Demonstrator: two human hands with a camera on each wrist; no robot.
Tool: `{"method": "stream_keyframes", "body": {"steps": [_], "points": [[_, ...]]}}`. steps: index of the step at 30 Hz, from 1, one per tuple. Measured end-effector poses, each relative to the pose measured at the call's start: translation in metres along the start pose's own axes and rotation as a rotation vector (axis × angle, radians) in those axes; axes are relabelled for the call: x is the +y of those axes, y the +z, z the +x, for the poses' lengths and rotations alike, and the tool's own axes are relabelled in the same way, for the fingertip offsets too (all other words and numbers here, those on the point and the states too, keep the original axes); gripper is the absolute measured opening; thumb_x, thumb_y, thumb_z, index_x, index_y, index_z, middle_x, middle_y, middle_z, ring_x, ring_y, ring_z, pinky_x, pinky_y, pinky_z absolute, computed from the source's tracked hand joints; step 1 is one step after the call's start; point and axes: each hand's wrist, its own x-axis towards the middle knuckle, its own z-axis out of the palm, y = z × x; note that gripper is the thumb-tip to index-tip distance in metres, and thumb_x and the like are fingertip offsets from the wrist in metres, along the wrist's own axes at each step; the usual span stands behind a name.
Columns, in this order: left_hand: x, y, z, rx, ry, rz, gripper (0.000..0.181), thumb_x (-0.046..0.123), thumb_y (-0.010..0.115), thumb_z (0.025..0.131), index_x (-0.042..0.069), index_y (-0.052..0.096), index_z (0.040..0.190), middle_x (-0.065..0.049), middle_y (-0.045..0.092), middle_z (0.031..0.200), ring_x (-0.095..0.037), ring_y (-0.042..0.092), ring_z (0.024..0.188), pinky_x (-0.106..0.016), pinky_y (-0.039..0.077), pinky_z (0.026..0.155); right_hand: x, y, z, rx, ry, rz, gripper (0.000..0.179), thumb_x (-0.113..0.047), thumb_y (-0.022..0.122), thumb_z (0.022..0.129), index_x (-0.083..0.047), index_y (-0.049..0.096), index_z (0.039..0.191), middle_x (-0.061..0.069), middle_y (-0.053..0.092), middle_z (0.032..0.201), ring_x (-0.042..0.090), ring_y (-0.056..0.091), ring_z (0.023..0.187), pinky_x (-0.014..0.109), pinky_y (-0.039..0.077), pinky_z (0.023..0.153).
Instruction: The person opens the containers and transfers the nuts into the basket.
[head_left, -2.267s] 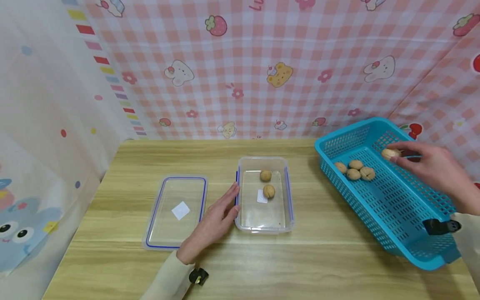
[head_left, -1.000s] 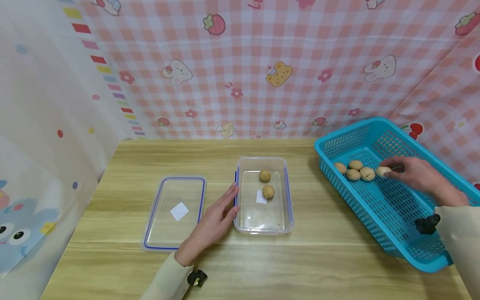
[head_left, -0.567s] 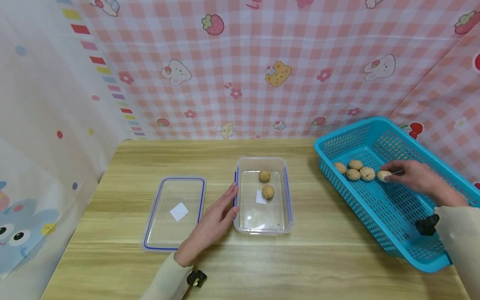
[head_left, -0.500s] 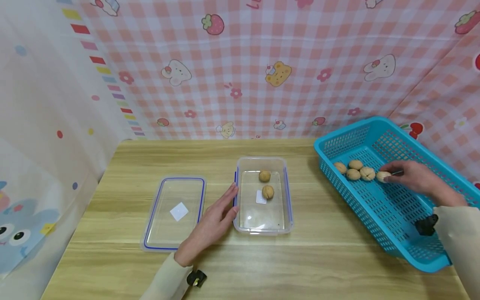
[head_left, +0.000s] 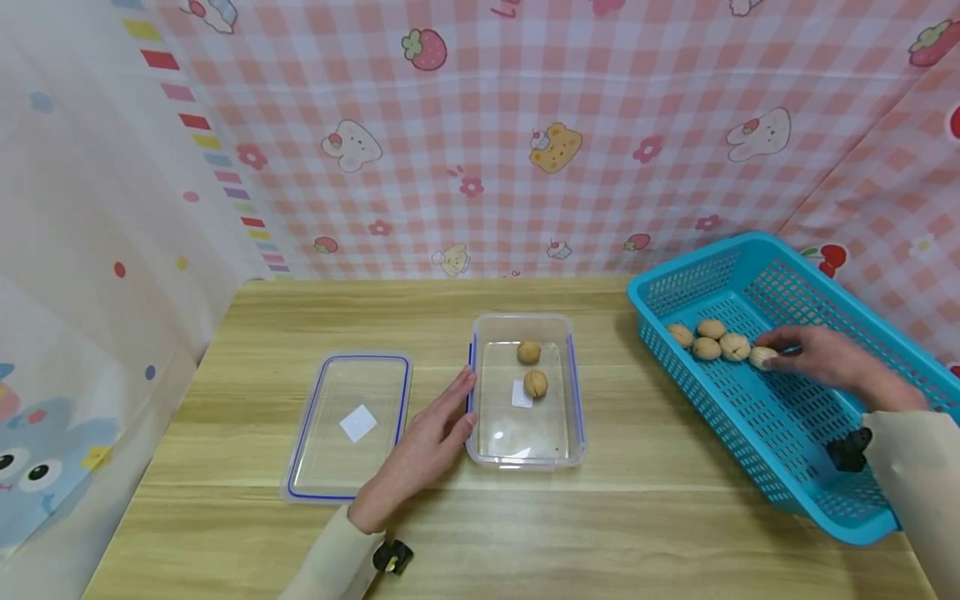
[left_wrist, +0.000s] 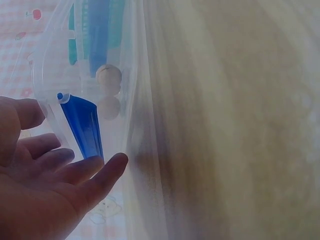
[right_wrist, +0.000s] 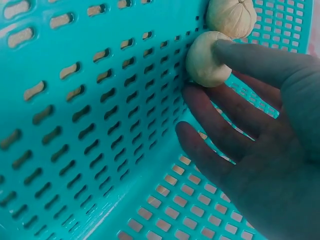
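Observation:
My right hand point(head_left: 821, 358) is down in the blue plastic basket point(head_left: 795, 442), its thumb and fingers pinching a walnut point(head_left: 762, 357). In the right wrist view the thumb presses that walnut point(right_wrist: 202, 62) close to the basket wall, against another walnut point(right_wrist: 231, 17). Several more walnuts point(head_left: 734, 347) lie to its left in the basket. My left hand point(head_left: 423, 450) rests with extended fingers along the left side of a clear lidless box point(head_left: 525, 458). Inside the box are two walnuts point(head_left: 536, 384); the left wrist view shows its blue clip point(left_wrist: 85, 125) by the fingers.
A clear lid point(head_left: 315, 417) with a blue seal and white label lies on the wooden table point(head_left: 487, 533), left of the box and partly behind the left hand. A pink checked cloth point(head_left: 480, 125) hangs along the table's back edge.
My right hand has lowered its walnut from near the basket's far right side to the right end of the walnut group, then edged left. My left hand stays at the box.

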Motion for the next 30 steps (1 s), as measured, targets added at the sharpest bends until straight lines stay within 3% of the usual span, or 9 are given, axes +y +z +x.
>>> {"method": "stream_keyframes", "body": {"steps": [11,19,30], "points": [[0.001,0.0,0.0,-0.004,-0.009,-0.008,0.055,0.019,0.054,0.109,0.006,0.037,0.16,-0.007,0.027,0.169,-0.024,0.029,0.154,-0.047,0.029,0.123,-0.005,-0.001,-0.003,-0.031,-0.028,0.022,0.052,-0.017,0.063,0.104,0.015,0.048,0.143,0.043,0.051,0.138,0.061,0.053,0.121,0.065,0.054,0.091],[0.001,0.0,0.001,-0.014,-0.016,-0.003,0.055,0.02,0.053,0.11,0.006,0.036,0.16,-0.006,0.026,0.169,-0.023,0.028,0.154,-0.046,0.028,0.124,-0.021,-0.016,-0.011,-0.035,0.018,-0.017,0.059,-0.028,0.063,0.105,0.01,0.046,0.146,0.044,0.043,0.144,0.063,0.046,0.127,0.072,0.049,0.093],[0.0,0.0,0.0,-0.006,-0.003,-0.002,0.054,0.02,0.053,0.11,0.006,0.037,0.16,-0.005,0.027,0.169,-0.023,0.029,0.153,-0.045,0.028,0.124,-0.041,-0.033,-0.031,0.15,-0.03,0.011,0.05,-0.017,0.061,0.105,0.011,0.046,0.144,0.042,0.042,0.143,0.065,0.046,0.123,0.074,0.048,0.09]]}}
